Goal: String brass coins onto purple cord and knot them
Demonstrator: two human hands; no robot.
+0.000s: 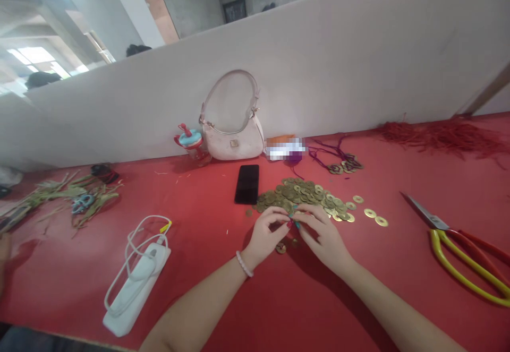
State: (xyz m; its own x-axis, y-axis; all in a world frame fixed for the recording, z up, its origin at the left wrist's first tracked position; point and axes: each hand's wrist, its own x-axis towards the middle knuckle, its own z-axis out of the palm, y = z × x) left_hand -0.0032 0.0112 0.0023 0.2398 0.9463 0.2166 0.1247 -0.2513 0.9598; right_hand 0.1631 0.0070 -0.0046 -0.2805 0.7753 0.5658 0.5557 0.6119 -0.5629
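Observation:
My left hand (266, 232), a pale beaded bracelet at its wrist, is closed in a pinch. Facing it, my right hand (324, 235) pinches too, and the fingertips of both nearly meet. A bit of purple cord (292, 219) shows between them, mostly hidden by the fingers. Just below my fingers are a few round brass coins (281, 248); whether they hang on the cord or lie on the table I cannot tell. Right behind my hands spreads a heap of brass coins with holes (305, 191). A few loose coins (370, 213) lie to its right.
Behind the heap are a black phone (247, 184), a white handbag (235, 145), a cup (191, 142) and purple cords with coins (345, 165). Large scissors (442, 230) lie at right, red strands (442, 135) behind them. At left are a power strip (137, 288) and dry leaves (93, 198).

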